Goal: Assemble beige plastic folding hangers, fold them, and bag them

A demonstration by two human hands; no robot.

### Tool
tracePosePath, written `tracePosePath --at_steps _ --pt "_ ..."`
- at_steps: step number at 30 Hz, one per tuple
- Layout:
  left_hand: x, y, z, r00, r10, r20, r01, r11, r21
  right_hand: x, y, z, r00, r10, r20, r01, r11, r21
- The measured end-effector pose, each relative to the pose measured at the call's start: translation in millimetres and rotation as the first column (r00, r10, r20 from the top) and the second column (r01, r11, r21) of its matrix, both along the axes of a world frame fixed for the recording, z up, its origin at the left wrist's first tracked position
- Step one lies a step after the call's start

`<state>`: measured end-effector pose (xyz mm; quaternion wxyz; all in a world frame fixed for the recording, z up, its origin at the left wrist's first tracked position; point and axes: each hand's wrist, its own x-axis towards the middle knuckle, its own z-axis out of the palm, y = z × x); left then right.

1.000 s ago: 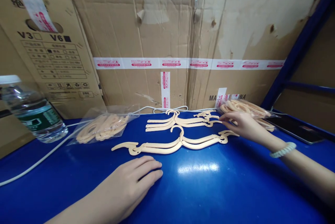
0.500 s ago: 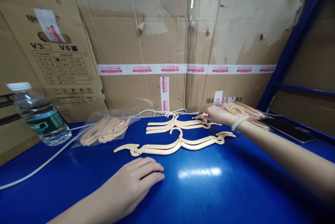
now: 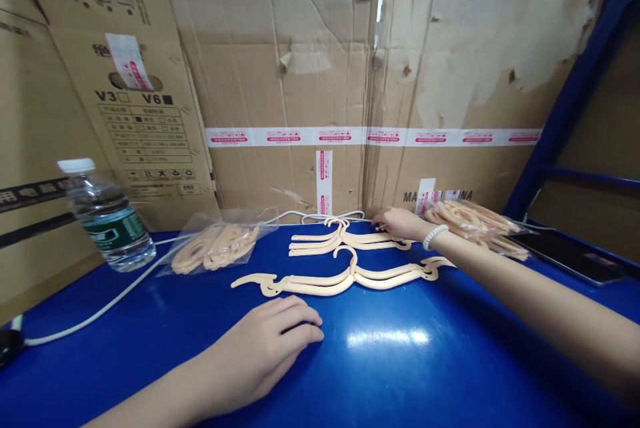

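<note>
Two stacks of cream plastic hangers lie on the blue table (image 3: 390,375). The near hangers (image 3: 345,276) lie across the middle. My left hand (image 3: 265,348) rests palm down just in front of them, fingers loosely curved, holding nothing. My right hand (image 3: 397,221), with a white bead bracelet on the wrist, reaches over the right end of the far hangers (image 3: 340,239) and lies on them; whether its fingers grip them I cannot make out.
A water bottle (image 3: 107,218) stands at the left. A clear bag of hangers (image 3: 217,246) lies left of centre, another bag of hangers (image 3: 473,218) at the right. A white cable (image 3: 100,311) runs along the table. Cardboard boxes (image 3: 280,81) wall the back. A dark tablet (image 3: 570,251) lies far right.
My right hand has moved leftward and farther back, from the right tips of the hangers onto the far stack. My left hand has stayed put. The view has tilted up a little.
</note>
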<state>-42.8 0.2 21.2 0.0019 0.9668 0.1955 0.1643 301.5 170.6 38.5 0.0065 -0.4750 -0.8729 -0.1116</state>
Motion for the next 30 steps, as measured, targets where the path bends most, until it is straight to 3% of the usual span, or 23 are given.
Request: tracePosePath --at_steps 4,8,12,14,16,19,21,24,26,28,30 --pt "-1.5 1.7 -3.1 1.0 0.0 0.001 0.0 1.0 -0.025 2.4 -4.2 6.9 0.999 -0.021 -0.044 0.025 0.997 0.078" --pt "-1.3 3.4 -5.2 1.0 0.005 0.023 -0.003 0.996 -0.084 -2.3 -25.3 20.9 0.989 -0.013 -0.144 0.042 0.979 0.198" --pt "2.9 0.2 -1.7 0.992 0.028 0.124 0.011 0.952 -0.307 -20.2 -63.0 31.6 0.956 0.052 -0.29 0.041 0.952 0.304" --pt "5.4 -3.2 1.1 0.982 0.067 0.178 0.02 0.893 -0.45 -34.9 -85.8 32.1 0.903 0.125 -0.412 0.017 0.946 0.324" --pt "7.5 -6.4 2.2 0.969 0.146 0.201 -0.004 0.818 -0.576 -52.9 -110.0 28.6 0.694 0.23 -0.682 -0.06 0.963 0.263" --pt "10.1 -9.6 -2.4 0.938 0.274 0.213 -0.036 0.687 -0.725 -82.1 -145.0 16.8 0.392 0.081 -0.916 -0.26 0.965 -0.026" --pt "12.7 -11.2 -8.1 0.891 0.349 0.29 0.029 0.594 -0.804 -100.1 -164.3 6.2 0.305 -0.047 -0.951 -0.393 0.904 -0.17" --pt "18.2 -14.1 -13.1 0.774 0.474 0.42 0.191 0.457 -0.869 -121.0 -182.9 -8.1 0.314 -0.147 -0.938 -0.49 0.821 -0.293" --pt "21.6 -15.3 -12.5 0.712 0.55 0.437 0.222 0.415 -0.882 -128.7 -187.5 -12.2 0.347 -0.141 -0.927 -0.518 0.795 -0.315" --pt "23.4 -14.7 -10.1 0.661 0.619 0.424 0.217 0.383 -0.898 -129.7 -184.7 -9.8 0.368 -0.115 -0.923 -0.539 0.782 -0.313" --pt "23.3 -12.5 -8.0 0.59 0.705 0.392 0.232 0.317 -0.92 -122.2 -173.1 -2.6 0.401 -0.077 -0.913 -0.507 0.811 -0.292"
